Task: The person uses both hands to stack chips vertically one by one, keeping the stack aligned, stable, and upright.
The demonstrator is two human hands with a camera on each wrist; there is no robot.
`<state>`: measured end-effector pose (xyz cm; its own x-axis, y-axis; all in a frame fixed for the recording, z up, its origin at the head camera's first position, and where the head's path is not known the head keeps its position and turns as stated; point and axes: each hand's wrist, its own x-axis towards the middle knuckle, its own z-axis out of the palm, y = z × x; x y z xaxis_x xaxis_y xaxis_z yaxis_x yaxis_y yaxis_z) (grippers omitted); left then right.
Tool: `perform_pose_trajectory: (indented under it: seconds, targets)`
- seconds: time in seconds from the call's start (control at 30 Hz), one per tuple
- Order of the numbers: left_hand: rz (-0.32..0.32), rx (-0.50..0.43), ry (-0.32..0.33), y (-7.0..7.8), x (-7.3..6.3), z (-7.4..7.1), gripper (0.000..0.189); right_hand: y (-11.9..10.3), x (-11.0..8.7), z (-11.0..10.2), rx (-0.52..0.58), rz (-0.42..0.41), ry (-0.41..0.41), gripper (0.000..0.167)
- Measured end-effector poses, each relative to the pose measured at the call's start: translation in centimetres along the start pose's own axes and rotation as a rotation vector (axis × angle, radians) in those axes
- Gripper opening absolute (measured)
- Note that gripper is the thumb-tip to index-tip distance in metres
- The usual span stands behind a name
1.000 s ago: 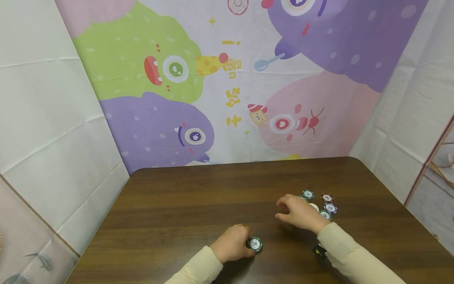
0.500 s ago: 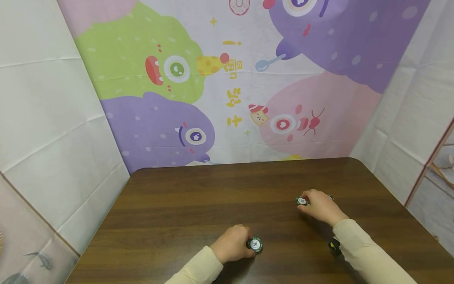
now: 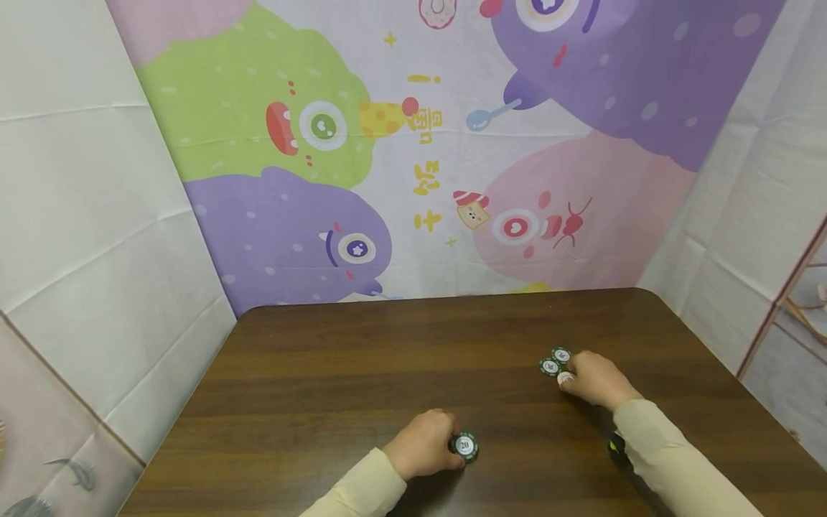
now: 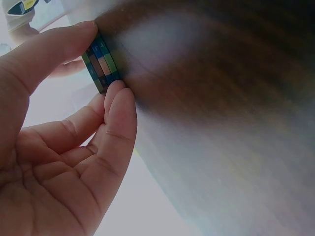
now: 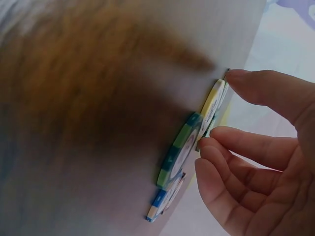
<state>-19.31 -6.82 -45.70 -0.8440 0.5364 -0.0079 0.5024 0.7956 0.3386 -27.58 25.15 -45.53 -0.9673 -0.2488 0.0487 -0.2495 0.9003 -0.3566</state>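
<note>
My left hand pinches a short stack of poker chips by its edges; the top chip is green and reads 20. In the left wrist view, thumb and fingertips meet the striped rims of the stack. My right hand is at a loose group of chips, thumb and index spread apart over a cream chip. Two green chips lie just left of its fingertips. In the right wrist view, another green chip and a blue one lie below the fingers; the head view hides these.
A brown wood-grain table lies under both hands. Behind it hangs a cartoon-printed cloth, with pale cloth walls at the sides. A dark strap with a yellow-green mark shows under the right wrist.
My right hand has moved rightward over the loose chips, uncovering the two green ones on the left and covering those on the right. The left hand keeps its hold on the stack, unmoved.
</note>
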Motion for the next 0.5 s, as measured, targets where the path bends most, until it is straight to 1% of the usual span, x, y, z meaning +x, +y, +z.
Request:
perform_pose_trajectory:
  seconds: [0.07, 0.27, 0.5]
  targets:
    - [0.001, 0.002, 0.002, 0.01, 0.00, -0.02, 0.026, 0.06, -0.01, -0.01, 0.004, 0.004, -0.005, 0.027]
    - [-0.003, 0.010, 0.001, 0.01, 0.02, 0.00, 0.027, 0.33, 0.02, 0.05, 0.000, 0.006, -0.030, 0.032]
    - [-0.008, 0.004, -0.001, 0.01, 0.00, -0.02, 0.028, 0.59, 0.02, -0.03, 0.005, 0.021, -0.056, 0.028]
